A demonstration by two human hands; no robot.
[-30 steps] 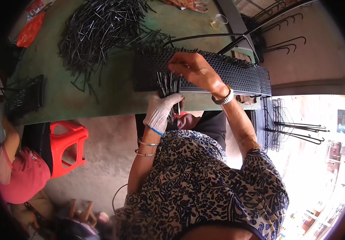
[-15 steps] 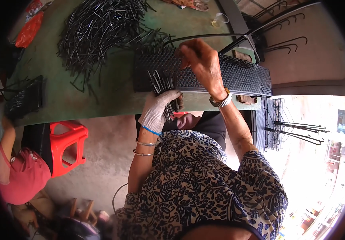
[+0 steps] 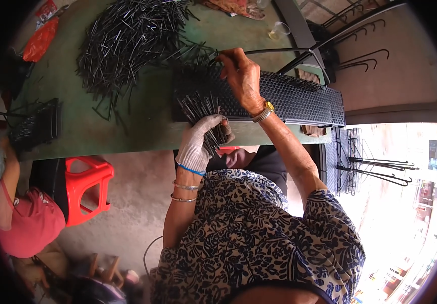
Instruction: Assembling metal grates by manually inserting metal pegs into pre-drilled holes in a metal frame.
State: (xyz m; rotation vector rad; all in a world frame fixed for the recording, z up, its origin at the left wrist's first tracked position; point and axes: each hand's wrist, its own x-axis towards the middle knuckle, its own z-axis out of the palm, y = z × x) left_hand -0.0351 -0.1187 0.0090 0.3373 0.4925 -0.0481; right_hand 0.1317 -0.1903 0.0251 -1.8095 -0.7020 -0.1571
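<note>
The left hand (image 3: 200, 139) squeezes a bunch of black sticks (image 3: 198, 109). The right hand (image 3: 242, 76) pinches one over the black tray (image 3: 294, 99). Loosen up, and sticks could spill off the table (image 3: 127, 126).

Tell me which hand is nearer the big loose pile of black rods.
Right. The right hand reaches over the perforated tray just beside the pile; the gloved left hand sits lower, gripping a rod bundle.

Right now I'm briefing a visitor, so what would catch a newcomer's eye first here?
The big heap of thin black rods on the green table, top left. Nearer, the gloved left hand clutches a bundle of rods, while the bare right hand reaches over a black perforated panel.
</note>
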